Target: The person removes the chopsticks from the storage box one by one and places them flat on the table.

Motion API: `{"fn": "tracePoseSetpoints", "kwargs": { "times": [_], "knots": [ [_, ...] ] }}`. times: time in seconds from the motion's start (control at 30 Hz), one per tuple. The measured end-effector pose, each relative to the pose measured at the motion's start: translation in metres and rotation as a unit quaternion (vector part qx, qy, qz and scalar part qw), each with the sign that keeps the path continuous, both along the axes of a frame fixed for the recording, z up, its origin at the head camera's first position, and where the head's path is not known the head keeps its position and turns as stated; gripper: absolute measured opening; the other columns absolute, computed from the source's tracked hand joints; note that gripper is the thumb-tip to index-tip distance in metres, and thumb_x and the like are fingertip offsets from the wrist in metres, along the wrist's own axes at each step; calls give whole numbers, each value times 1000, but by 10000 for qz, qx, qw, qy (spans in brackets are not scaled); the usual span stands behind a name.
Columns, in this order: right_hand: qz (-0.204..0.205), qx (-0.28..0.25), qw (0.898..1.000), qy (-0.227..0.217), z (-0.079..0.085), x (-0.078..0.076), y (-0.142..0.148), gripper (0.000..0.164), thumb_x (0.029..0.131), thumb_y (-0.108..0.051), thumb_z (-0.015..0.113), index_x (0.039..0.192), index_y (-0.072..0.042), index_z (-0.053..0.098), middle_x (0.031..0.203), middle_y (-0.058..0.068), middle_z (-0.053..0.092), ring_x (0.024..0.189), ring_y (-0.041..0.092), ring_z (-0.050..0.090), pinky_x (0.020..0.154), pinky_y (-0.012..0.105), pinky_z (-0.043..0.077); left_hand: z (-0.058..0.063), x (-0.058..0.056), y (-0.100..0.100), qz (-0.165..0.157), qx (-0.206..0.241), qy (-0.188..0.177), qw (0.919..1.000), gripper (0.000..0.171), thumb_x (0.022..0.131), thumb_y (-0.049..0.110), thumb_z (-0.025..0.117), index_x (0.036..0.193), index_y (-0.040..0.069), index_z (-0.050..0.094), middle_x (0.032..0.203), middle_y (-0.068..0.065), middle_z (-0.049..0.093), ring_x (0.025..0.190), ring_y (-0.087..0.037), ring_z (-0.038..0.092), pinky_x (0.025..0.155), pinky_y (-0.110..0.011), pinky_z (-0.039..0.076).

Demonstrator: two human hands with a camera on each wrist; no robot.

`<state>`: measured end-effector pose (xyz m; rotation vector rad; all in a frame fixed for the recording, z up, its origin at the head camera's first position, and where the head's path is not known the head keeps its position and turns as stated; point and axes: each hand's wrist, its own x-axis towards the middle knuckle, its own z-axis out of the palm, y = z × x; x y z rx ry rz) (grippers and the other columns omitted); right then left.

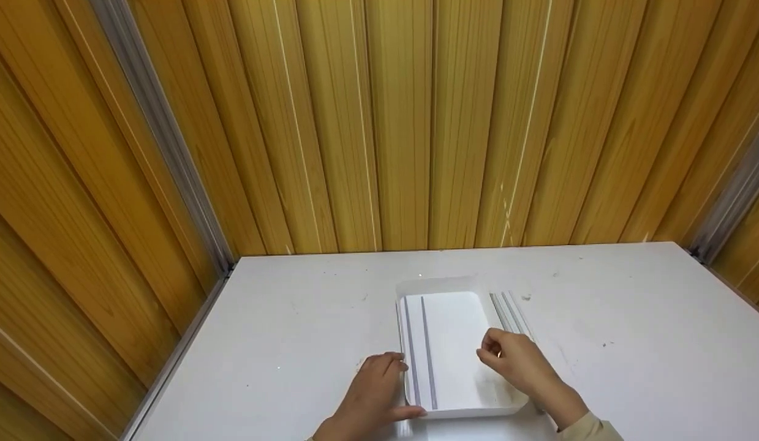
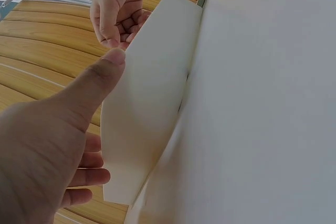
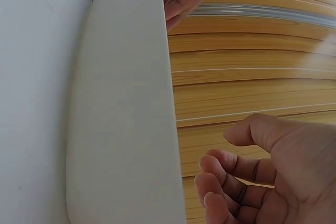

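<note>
A shallow white box (image 1: 456,349) with low walls lies on the table. Two thin grey-purple strips (image 1: 429,355) run lengthwise inside it, near its left wall. At the near left corner my left hand (image 1: 374,389) holds the box, its fingers over the left rim and its thumb (image 2: 113,59) on the near rim. Above the box's right side hovers my right hand (image 1: 520,361), fingers loosely curled. In the right wrist view, thumb (image 3: 244,132) and fingers stand apart with nothing between them. Several pale strips (image 1: 508,312) lie right of the box, partly hidden by that hand.
The white table (image 1: 281,343) carries small specks and scuffs. Wood-patterned panels (image 1: 404,122) rise along its far edge and left side, with a grey metal post (image 1: 165,135) at the left corner and another (image 1: 734,190) at the right.
</note>
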<state>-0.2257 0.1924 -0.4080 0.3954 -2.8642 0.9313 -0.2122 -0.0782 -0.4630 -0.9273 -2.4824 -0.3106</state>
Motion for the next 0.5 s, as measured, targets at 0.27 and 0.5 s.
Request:
{"fn": "tracePoseSetpoints", "kwargs": {
  "times": [0.27,0.5],
  "knots": [
    [261,-29,9996,52,-6,-3,-9,12,85,-17,66,77,-12,59,69,-7,61,59,0,43,54,18,38,1,0,1,114,-86,21,9999,68,72,69,64,104,9,61,116,-4,62,105,-19,59,91,-31,52],
    [385,34,9992,65,-15,-4,-18,14,84,-16,66,74,-12,58,65,-7,58,58,0,40,53,18,36,0,0,0,26,-71,96,9999,68,73,68,64,104,8,61,115,-4,62,105,-19,59,91,-31,52]
  ]
}}
